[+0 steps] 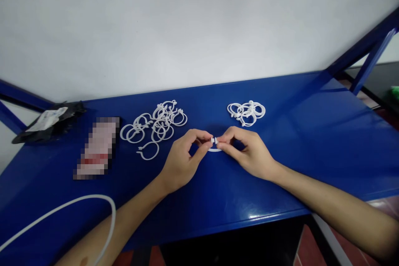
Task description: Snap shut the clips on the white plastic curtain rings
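Observation:
A small white plastic ring (215, 144) is pinched between both hands just above the blue table (311, 133). My left hand (182, 158) grips its left end with thumb and forefinger. My right hand (247, 153) grips its right end the same way, and the ring's two knobbed ends meet between my fingertips. A loose spread of several white rings (156, 126) lies beyond my left hand. A smaller, tighter pile of white rings (247, 112) lies beyond my right hand.
A blurred flat rectangular item (97, 148) lies at the left. A black bag with a white label (50, 122) sits at the far left corner. A white cable (62, 212) curves over the near left. Blue frame struts (368, 50) rise at the right; a white wall stands behind.

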Motion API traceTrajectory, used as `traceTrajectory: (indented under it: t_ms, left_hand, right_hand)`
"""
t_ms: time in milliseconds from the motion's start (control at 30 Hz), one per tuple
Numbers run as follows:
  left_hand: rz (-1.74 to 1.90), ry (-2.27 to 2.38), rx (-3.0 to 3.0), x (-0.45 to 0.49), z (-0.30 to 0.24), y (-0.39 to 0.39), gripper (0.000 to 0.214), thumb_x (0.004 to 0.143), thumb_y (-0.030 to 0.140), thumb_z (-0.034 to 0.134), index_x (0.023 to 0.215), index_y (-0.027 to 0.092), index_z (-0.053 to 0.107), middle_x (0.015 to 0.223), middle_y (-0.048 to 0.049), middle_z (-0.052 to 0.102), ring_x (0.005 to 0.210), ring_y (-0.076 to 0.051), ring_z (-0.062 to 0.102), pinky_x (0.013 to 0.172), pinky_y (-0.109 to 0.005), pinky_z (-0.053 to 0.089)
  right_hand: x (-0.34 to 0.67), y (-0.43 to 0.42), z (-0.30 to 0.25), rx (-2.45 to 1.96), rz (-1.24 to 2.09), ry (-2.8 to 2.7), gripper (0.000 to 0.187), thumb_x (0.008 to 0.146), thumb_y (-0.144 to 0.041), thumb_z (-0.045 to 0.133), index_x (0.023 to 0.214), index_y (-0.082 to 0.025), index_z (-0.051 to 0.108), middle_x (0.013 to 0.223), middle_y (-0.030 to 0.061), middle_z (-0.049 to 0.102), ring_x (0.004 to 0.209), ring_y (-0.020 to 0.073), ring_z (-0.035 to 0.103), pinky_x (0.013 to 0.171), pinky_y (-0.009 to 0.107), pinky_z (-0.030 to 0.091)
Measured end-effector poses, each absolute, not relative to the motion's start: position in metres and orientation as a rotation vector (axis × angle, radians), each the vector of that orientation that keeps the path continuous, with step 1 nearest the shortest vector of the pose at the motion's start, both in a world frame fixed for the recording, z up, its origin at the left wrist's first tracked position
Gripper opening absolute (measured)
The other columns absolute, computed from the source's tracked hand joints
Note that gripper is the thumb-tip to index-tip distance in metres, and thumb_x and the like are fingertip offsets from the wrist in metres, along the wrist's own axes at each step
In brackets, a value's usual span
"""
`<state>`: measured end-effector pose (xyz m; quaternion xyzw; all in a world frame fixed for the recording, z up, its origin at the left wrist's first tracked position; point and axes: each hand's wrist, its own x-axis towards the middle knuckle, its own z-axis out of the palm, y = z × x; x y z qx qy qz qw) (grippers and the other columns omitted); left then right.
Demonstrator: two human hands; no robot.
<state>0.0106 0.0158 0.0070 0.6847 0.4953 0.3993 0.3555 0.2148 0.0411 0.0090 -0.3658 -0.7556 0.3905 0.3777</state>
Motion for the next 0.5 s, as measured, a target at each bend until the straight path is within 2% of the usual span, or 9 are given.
traceTrajectory:
  t_ms: [267, 500]
  left_hand:
    - [1.293, 1.146, 2.292, 0.0165, 0.0066, 0.0118, 0.010, 0.095, 0.011, 0.054, 0.096, 0.019, 0.060, 0.084, -0.0014, 0.067, 0.081, -0.013, 0.060, 0.074, -0.028, 0.053]
    - [1.313, 1.056, 2.552, 0.0183, 0.0019, 0.0099, 0.014, 0.092, 0.005, 0.053, 0.092, 0.019, 0.055, 0.078, -0.0011, 0.064, 0.077, -0.015, 0.059, 0.071, -0.031, 0.052]
  right_hand:
    - [0.2156, 0.0383, 0.0072, -0.766, 0.811, -2.066, 0.008, 0.096, -0.024, 0.060, 0.093, -0.019, 0.065, 0.081, 0.0020, 0.063, 0.074, 0.0139, 0.056, 0.068, 0.030, 0.047]
    - [0.2187, 0.0329, 0.0105, -0.701, 0.613, -2.256, 0.021, 0.101, -0.023, 0.048, 0.089, -0.020, 0.064, 0.080, 0.0043, 0.065, 0.072, 0.0159, 0.053, 0.067, 0.032, 0.045]
